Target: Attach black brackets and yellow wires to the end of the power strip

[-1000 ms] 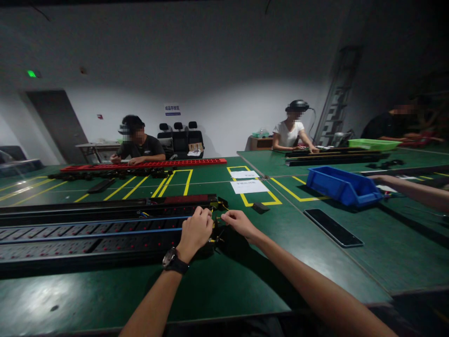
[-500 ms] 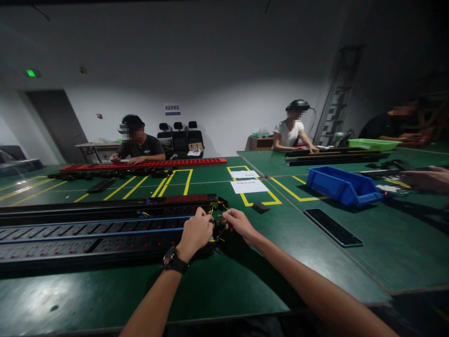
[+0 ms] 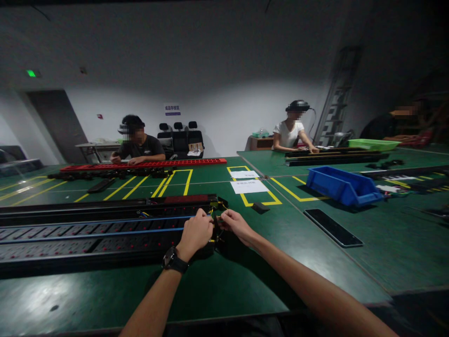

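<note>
A long black power strip [image 3: 133, 243], with rows of sockets, red dots and blue edging, lies across the left of the table. Over its right end rests my left hand [image 3: 197, 234], fingers curled and closed; what they grip is hidden. Just right of that end my right hand [image 3: 238, 227] is closed in a pinch on what looks like a thin wire, its tip nearly touching my left fingers. Short yellow and dark wires [image 3: 220, 236] stick out between the hands. A black watch [image 3: 174, 260] is on my left wrist.
On the green table [image 3: 280, 281] lie a phone [image 3: 333, 228], a blue bin [image 3: 342, 187], paper sheets [image 3: 248, 186] and a small black piece [image 3: 260, 207]. Across the table, a red strip [image 3: 143, 164] lies before one co-worker [image 3: 142, 145]; another co-worker [image 3: 289, 133] handles dark strips.
My right hand has shifted slightly left, closer to the strip's end. My left hand stays in place. At the far right, another person's hand has left the view.
</note>
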The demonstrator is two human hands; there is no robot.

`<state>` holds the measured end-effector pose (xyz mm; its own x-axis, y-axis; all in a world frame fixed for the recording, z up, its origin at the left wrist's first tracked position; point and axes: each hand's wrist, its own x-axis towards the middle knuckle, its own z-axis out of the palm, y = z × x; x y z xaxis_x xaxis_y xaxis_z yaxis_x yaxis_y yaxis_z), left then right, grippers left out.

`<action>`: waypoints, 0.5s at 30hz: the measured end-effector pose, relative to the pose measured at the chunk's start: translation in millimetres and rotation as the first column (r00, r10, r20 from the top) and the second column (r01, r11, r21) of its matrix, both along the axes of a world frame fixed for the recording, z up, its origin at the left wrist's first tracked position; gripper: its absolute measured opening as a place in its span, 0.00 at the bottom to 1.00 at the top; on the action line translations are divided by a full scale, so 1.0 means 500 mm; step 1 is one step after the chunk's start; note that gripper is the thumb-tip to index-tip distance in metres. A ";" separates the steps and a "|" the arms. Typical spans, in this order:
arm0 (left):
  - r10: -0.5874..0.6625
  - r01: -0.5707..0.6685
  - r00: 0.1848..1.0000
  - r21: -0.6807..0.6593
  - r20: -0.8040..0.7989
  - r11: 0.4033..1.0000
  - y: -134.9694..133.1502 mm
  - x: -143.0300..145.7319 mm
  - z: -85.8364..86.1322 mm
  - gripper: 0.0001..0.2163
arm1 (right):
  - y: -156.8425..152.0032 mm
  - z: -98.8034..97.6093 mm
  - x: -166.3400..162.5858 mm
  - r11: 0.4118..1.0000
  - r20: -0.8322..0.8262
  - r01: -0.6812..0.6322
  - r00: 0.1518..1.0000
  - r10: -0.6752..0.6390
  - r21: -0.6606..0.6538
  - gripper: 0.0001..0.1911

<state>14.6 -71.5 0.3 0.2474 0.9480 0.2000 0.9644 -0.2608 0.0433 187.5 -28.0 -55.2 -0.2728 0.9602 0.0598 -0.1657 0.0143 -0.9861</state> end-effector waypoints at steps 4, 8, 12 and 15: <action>-0.002 0.002 1.000 -0.001 -0.006 1.000 0.001 0.000 -0.001 0.17 | -0.003 0.002 0.002 0.999 -0.063 -0.020 0.998 0.017 -0.042 0.28; -0.010 0.010 1.000 -0.004 -0.006 1.000 0.001 -0.002 -0.002 0.17 | -0.004 0.004 0.003 0.998 -0.073 -0.028 0.997 0.024 -0.058 0.30; -0.028 0.028 1.000 0.002 0.001 1.000 0.000 -0.003 0.000 0.17 | -0.004 0.003 0.004 0.998 -0.091 -0.029 0.996 0.023 -0.063 0.30; -0.033 0.033 0.999 0.008 0.007 0.999 -0.001 -0.002 0.001 0.17 | -0.004 0.002 0.003 0.997 -0.097 -0.024 0.995 0.016 -0.079 0.30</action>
